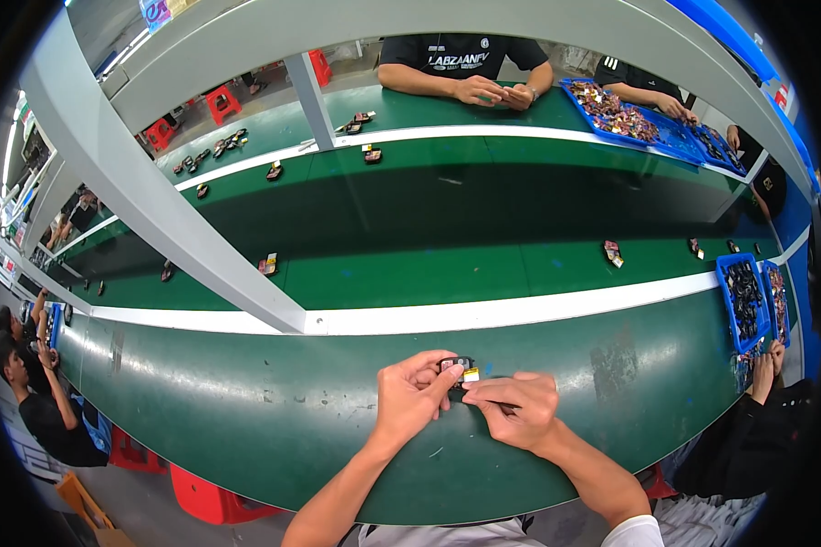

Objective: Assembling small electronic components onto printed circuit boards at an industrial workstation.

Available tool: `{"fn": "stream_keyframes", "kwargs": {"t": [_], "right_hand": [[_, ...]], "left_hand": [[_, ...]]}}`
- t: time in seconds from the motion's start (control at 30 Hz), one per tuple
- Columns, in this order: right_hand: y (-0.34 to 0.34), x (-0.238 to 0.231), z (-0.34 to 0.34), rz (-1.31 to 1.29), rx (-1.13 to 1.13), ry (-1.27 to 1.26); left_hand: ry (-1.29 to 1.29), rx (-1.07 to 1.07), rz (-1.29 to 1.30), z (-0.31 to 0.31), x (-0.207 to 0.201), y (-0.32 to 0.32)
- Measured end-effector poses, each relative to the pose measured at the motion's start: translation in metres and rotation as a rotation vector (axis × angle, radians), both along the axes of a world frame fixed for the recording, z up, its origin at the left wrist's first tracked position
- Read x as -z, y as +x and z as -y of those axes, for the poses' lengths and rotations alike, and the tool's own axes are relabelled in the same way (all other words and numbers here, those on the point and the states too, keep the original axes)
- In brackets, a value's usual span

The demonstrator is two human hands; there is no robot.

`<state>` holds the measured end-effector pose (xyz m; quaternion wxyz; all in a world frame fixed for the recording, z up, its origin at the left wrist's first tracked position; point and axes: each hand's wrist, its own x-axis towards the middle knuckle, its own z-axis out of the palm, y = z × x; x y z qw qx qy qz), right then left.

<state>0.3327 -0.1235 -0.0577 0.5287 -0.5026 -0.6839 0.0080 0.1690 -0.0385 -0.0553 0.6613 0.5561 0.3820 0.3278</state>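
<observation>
Over the near green worktop, my left hand grips a small black electronic device between thumb and fingers. Its face is partly covered by my thumb, and a yellow-and-white piece shows at its right side. My right hand is closed in a pinch close against the device's lower right edge. A thin dark tool, its kind not clear, shows among the right hand's fingers. Both hands are just above the worktop.
Beyond a white rail, small devices lie spaced out on a green conveyor belt. At the right stands a blue tray of black parts. A grey post slants across the left. Co-workers sit opposite and at both sides.
</observation>
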Motion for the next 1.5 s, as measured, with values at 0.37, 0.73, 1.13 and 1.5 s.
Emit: {"fn": "stream_keyframes", "kwargs": {"t": [0.37,0.73,1.13,1.5], "right_hand": [[-0.006,0.003,0.0,-0.007,-0.016,-0.025],[0.01,0.002,-0.017,-0.139,0.059,0.102],[0.013,0.019,-0.021,-0.19,0.214,-0.015],[0.012,0.016,-0.023,-0.124,0.235,-0.006]], "left_hand": [[-0.003,-0.069,-0.034,0.004,0.004,0.0],[0.044,-0.179,0.012,-0.039,0.006,0.007],[0.964,-0.507,-0.699,-0.123,0.022,0.018],[0.9,0.056,-0.265,-0.122,-0.013,0.094]]}}
